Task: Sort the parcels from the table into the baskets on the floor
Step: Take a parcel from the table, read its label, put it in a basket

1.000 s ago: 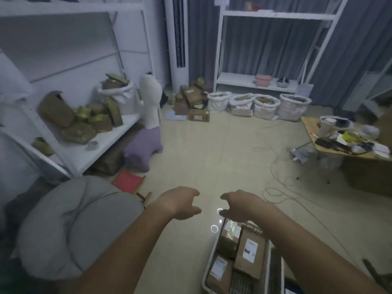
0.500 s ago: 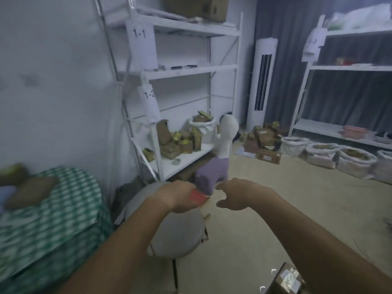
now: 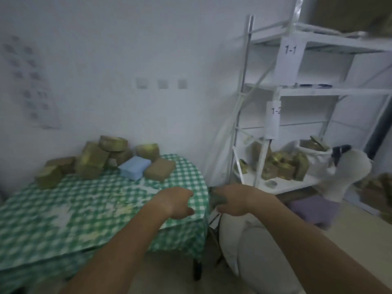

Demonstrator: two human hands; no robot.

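A table with a green checked cloth [image 3: 63,209] stands at the left. Several brown parcels [image 3: 93,158] are piled at its far side against the wall, with a light blue parcel [image 3: 134,167] and a flat brown parcel [image 3: 159,171] beside them. My left hand [image 3: 176,201] hovers over the table's right edge with loosely curled fingers and holds nothing. My right hand [image 3: 235,200] hangs just right of the table edge, fingers loosely curled, also holding nothing. No basket is in view.
A grey cushioned stool [image 3: 254,247] stands below my right arm. A white shelf rack [image 3: 297,102] with labels 1-1 and 1-2 holds more parcels [image 3: 282,166] on its low shelf. A white and purple plush toy [image 3: 339,183] leans by the rack.
My view has swung left from the floor basket of parcels, past the shelf rack, to the table. Both hands stay out in front, holding nothing.
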